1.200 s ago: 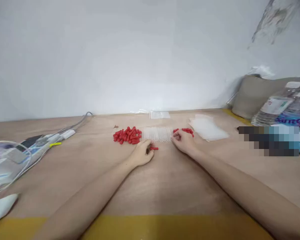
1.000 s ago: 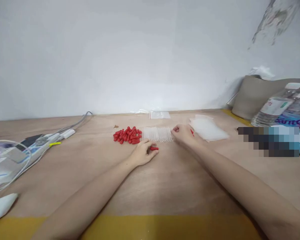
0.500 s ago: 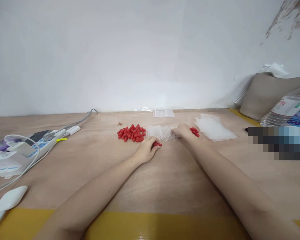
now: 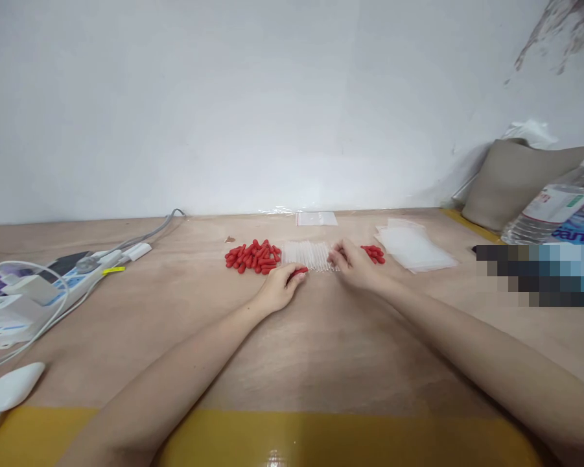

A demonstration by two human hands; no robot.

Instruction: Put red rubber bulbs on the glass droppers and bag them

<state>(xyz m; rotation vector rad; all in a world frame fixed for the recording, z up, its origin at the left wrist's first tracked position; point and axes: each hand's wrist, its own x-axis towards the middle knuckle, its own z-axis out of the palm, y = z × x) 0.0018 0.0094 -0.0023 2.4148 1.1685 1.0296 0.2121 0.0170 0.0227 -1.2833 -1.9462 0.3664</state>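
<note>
My left hand (image 4: 278, 287) is closed on a small red rubber bulb (image 4: 300, 270), which pokes out between thumb and fingers. Just beyond it lies a pile of the same red bulbs (image 4: 250, 255). A row of thin, clear glass tubes (image 4: 308, 254) is laid side by side between my hands. Over the right end of this row, my right hand (image 4: 352, 264) has its fingertips pinched together; whether a tube is between them is too small to tell. A smaller group of red pieces (image 4: 375, 254) rests just right of that hand, partly hidden by it.
Clear plastic bags (image 4: 415, 245) are stacked to the right, and one zip bag (image 4: 317, 219) lies near the wall. A power strip (image 4: 72, 282) with plugs and cables occupies the left side. A water bottle (image 4: 547, 211) and a grey-brown container (image 4: 490, 181) stand at far right.
My right hand has pulled back slightly toward me and its fingertips now show. My left hand has turned a little, still holding the red bulb. The view has shifted slightly.
</note>
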